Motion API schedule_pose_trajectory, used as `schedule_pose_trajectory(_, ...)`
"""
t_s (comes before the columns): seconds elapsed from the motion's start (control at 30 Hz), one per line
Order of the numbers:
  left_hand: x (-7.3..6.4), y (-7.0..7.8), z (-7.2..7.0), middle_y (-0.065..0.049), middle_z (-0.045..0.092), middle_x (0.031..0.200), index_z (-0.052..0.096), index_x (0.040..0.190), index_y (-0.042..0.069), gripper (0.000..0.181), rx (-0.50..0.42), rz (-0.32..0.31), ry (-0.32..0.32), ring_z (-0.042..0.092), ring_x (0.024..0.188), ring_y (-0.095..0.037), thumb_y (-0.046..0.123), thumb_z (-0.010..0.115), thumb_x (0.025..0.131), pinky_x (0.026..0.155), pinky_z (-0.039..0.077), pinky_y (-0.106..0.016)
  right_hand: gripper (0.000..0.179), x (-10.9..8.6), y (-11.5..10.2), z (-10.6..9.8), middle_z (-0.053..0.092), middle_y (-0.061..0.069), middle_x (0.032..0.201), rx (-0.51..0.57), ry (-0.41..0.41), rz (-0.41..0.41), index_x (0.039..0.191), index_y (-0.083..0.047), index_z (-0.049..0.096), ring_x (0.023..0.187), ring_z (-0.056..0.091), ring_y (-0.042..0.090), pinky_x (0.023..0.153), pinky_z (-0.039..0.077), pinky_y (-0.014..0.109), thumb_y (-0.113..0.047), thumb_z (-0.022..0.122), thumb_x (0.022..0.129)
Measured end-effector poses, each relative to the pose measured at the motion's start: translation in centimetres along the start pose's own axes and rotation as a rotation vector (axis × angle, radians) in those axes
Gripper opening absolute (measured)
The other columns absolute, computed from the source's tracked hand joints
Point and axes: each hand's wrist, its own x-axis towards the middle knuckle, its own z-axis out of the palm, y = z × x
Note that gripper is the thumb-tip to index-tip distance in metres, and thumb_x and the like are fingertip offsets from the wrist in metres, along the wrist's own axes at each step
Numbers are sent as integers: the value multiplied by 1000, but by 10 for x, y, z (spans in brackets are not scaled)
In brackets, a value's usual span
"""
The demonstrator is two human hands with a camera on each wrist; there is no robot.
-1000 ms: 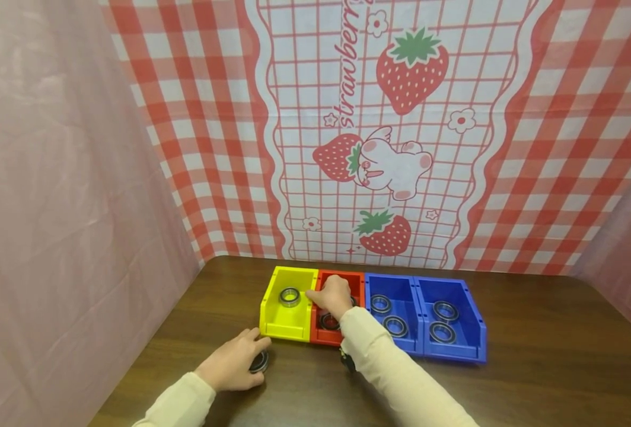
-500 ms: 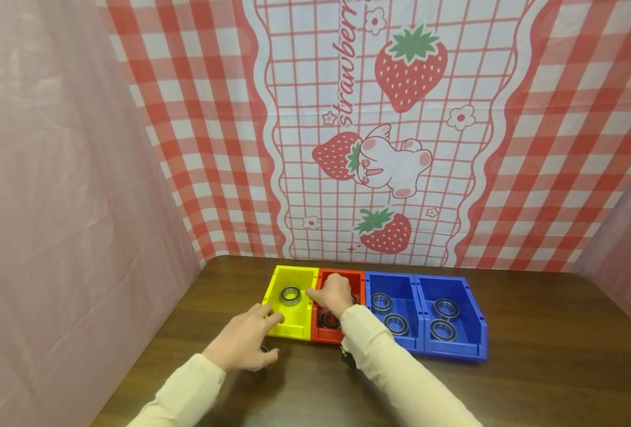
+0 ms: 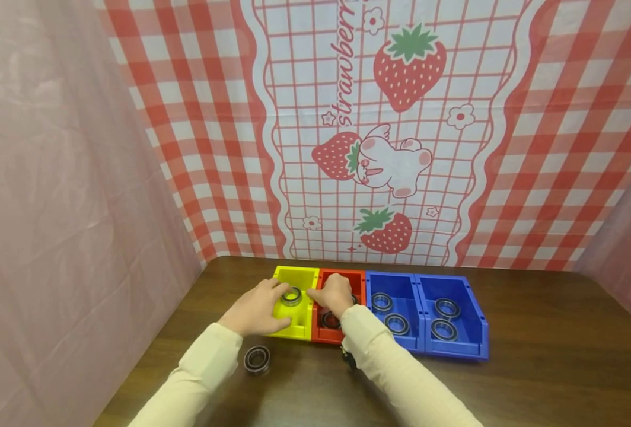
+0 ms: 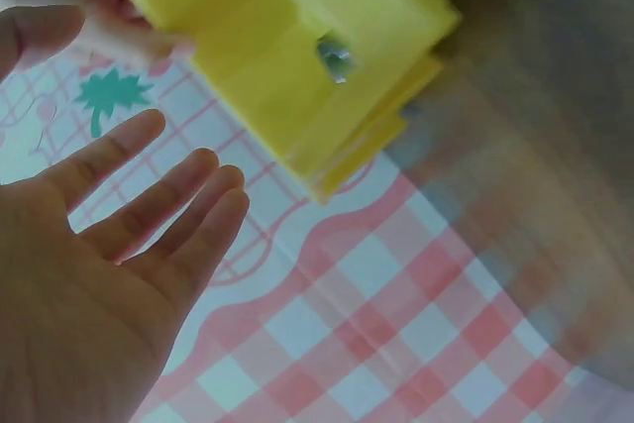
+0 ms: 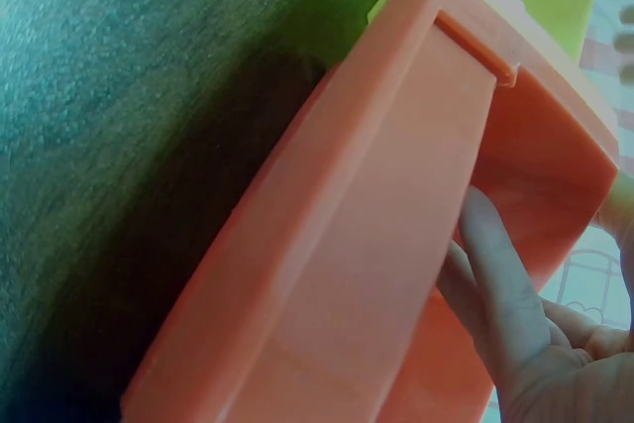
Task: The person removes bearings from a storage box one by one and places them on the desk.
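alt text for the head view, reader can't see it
A person's left hand is at a yellow bin with a bearing inside, while the right hand is in the red bin beside it. Two blue bins to the right hold two bearings each; a loose bearing lies on the wooden table, with a strawberry-print cloth behind.

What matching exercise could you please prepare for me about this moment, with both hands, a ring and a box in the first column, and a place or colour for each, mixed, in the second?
First column:
1. Ring nearest the left sleeve
2. Right hand
3. Box at the far right
4. Left hand

Second column:
A. Blue
B. By the yellow box
C. Directly on the table
D. At the red box

Right pairs: 1-C, 2-D, 3-A, 4-B
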Motion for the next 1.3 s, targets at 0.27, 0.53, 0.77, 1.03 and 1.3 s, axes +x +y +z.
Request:
schedule_pose_trajectory(0.27,24,4,-10,-12,60,119,60,123,9,50,-55,-8,19,57,104,-25,31,71,79,93,52,-42,51,3,2,-1,30,-4,42,-16,21,-17,49,-13,40,36,36,11,38,28,20,-31,76,80)
schedule_pose_trajectory(0.53,42,4,-4,-16,57,128,57,127,7,52,-132,-111,-64,58,106,-26,29,67,81,93,51,-44,50,4,5,-1,29,-4,43,-17,21,-16,50,-12,41,36,35,11,38,28,20,-30,76,81)
schedule_pose_trajectory(0.77,53,1,10,-16,58,127,59,124,6,46,-102,-127,-122,57,112,-29,23,69,82,95,49,-45,48,4,6,0,31,-4,43,-9,24,-30,50,-12,42,37,35,11,39,29,21,-30,76,80)
schedule_pose_trajectory(1.03,65,0,21,-16,64,125,61,124,1,46,-75,-109,-205,59,118,-30,15,70,81,100,48,-43,50,4,7,1,31,-3,41,-3,23,-34,49,-13,42,36,37,11,39,29,21,-30,77,79)
schedule_pose_trajectory(1.3,72,1,31,-13,65,124,62,124,4,47,-58,-219,-274,60,112,-24,14,69,79,95,51,-41,52,3,6,2,27,-5,43,2,24,-31,48,-13,39,37,33,10,40,27,21,-30,77,79)
